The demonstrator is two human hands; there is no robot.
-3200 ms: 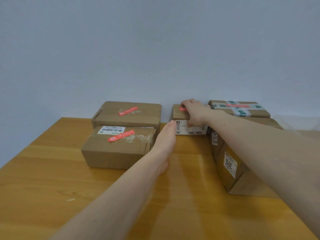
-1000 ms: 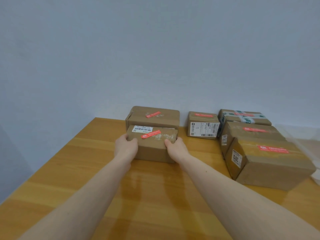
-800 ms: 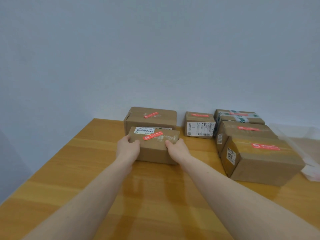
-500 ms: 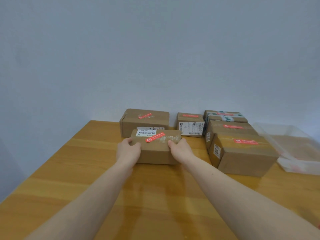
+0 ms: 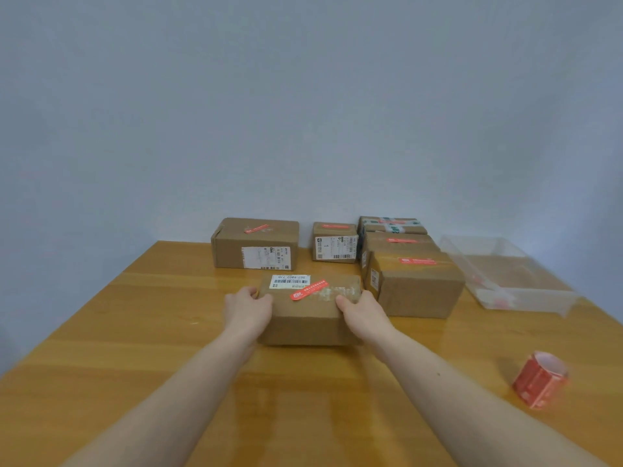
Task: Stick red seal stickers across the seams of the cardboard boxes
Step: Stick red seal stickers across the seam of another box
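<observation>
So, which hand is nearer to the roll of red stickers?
Right. The right hand grips the box at its right end, closer to the roll; the left hand holds the box's far end.

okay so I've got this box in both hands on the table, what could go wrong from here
1. The red seal sticker on the held box has one end looking lifted; sliding or regripping could peel it.
2. The right hand sits close to the neighbouring box, so pulling sideways might knock it.
3. The sticker roll stands near the table's right edge; a sweeping forearm could send it off.
</observation>
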